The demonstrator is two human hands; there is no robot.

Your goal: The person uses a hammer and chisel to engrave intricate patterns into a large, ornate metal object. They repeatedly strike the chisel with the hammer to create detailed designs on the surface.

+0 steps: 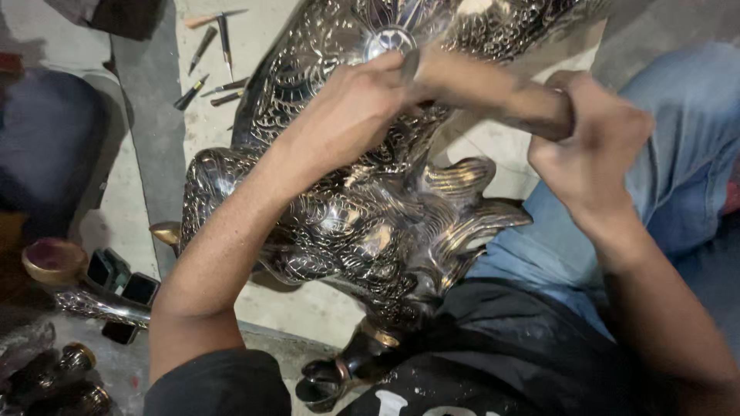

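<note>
- Left hand (351, 115) closed in a grip near the front end of a wooden handle (493, 91), fingers wrapped over it, resting on the upper part of a large embossed metal piece (362, 216).
- Right hand (597, 150) closed in a grip on the back end of the same wooden handle, above the knee in blue jeans (678, 154).
- Handle blurred, lying nearly level between the two hands; front tip hidden behind the left hand, so kind of tool impossible to tell.
- Metal piece shiny and dark silver, covered with scale and feather patterns, leaning against the lap and reaching from the top edge down to the black shirt (493, 362).
- Top of the metal piece cut off by the picture edge; round flower-like boss (389, 38) just beside the left hand fingers.
- Lower end of the piece partly hidden by the shirt; small curled dark metal part (327, 381) visible there, shape hard to make out.
- Floor (308, 308) pale grey concrete, with a darker strip on the left.
- Several thin chisels or punches (212, 54) scattered on the floor at upper left, well apart from the hands.
- At lower left, a brass-coloured round bowl shape (54, 262), small dark square boxes (123, 281) and other dark metal objects (54, 377), too dim to name exactly.
- Dark blue shape (46, 146) at far left, cut off by the edge, not clear what.
</note>
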